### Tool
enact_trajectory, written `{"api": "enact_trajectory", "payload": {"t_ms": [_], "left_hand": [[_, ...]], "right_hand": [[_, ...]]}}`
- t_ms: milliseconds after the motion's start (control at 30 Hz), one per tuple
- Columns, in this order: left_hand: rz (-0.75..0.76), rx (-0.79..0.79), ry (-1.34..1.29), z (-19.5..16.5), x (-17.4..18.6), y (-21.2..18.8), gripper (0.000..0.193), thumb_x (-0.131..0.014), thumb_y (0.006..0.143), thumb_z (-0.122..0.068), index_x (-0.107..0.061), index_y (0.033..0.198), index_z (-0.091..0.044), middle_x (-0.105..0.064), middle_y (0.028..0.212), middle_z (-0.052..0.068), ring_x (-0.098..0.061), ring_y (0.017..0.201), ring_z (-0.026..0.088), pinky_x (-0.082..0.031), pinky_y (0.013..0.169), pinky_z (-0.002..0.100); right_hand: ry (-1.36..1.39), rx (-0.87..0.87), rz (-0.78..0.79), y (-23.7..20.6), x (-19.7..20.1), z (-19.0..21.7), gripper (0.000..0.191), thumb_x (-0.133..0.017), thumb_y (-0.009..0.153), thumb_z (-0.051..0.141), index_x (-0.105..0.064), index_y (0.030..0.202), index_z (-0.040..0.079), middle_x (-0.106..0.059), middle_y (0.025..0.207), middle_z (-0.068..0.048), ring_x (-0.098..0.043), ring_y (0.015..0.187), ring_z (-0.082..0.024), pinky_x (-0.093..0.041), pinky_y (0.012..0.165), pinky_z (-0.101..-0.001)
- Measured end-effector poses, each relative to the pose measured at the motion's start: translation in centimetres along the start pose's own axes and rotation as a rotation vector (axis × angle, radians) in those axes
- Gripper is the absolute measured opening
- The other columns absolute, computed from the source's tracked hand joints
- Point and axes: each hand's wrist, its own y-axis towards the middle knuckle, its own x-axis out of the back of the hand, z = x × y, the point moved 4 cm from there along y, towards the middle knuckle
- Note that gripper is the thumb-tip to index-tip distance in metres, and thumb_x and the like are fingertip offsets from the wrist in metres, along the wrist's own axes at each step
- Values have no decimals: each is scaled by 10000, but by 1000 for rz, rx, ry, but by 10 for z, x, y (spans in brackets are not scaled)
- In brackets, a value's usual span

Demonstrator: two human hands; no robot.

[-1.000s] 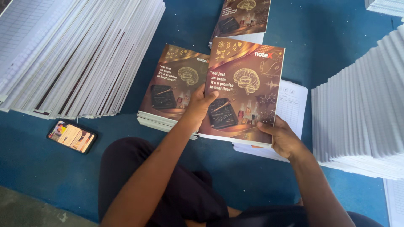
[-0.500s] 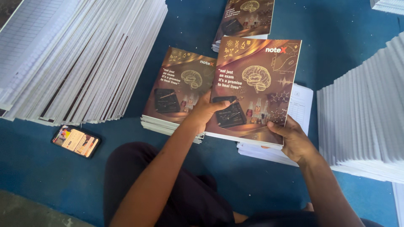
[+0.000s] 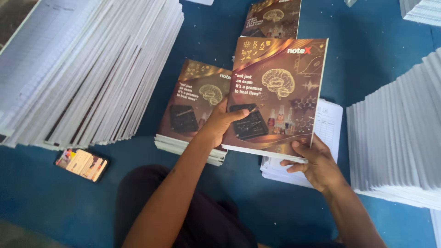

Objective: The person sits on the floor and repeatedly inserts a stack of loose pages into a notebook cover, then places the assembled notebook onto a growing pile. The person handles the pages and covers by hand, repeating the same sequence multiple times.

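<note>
I hold a brown notebook (image 3: 280,87) with a brain picture on its cover, raised above the blue floor. My left hand (image 3: 219,123) grips its left edge with the thumb across the cover. My right hand (image 3: 313,164) supports its lower right corner from beneath. Under and left of it lies a short stack of notebooks with the same cover (image 3: 193,108). A low pile of white printed sheets (image 3: 328,126) sits beneath the held notebook's right side.
Large fanned stacks of white page blocks lie at the left (image 3: 82,69) and right (image 3: 395,142). Another brown-covered pile (image 3: 271,18) sits at the top. A phone (image 3: 81,163) rests on the blue floor (image 3: 376,55) at lower left. My dark-clothed knee (image 3: 202,220) is below.
The held notebook has shifted slightly up and right and looks a little larger in view. Both hands keep their grip on it.
</note>
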Motion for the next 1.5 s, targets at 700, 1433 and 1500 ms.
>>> {"api": "enact_trajectory", "payload": {"t_ms": [700, 1433, 1500], "left_hand": [[-249, 139, 189, -1, 30, -4, 593, -593, 942, -406, -536, 1357, 13, -689, 1252, 228, -728, 1070, 326, -630, 858, 429], [-246, 277, 95, 4, 24, -20, 441, -586, 970, -332, -628, 1255, 1, -691, 1037, 94, -732, 858, 172, -636, 716, 315], [-242, 266, 88, 4, 24, -21, 439, -589, 971, -325, -626, 1255, 8, -691, 1028, 95, -731, 851, 174, -634, 709, 313]], "right_hand": [[17, 240, 92, 183, 16, 130, 150, -618, 1054, 141, -619, 1165, 39, -696, 893, -126, -704, 691, -176, -479, 455, -203], [-86, -12, -29, 314, 61, 83, 241, -619, 1023, 222, -600, 1248, 139, -748, 1082, -48, -753, 817, -132, -440, 500, -165], [-43, -8, 8, 317, 62, 75, 247, -617, 1031, 217, -595, 1262, 132, -740, 1078, -56, -747, 825, -134, -466, 519, -163]]}}
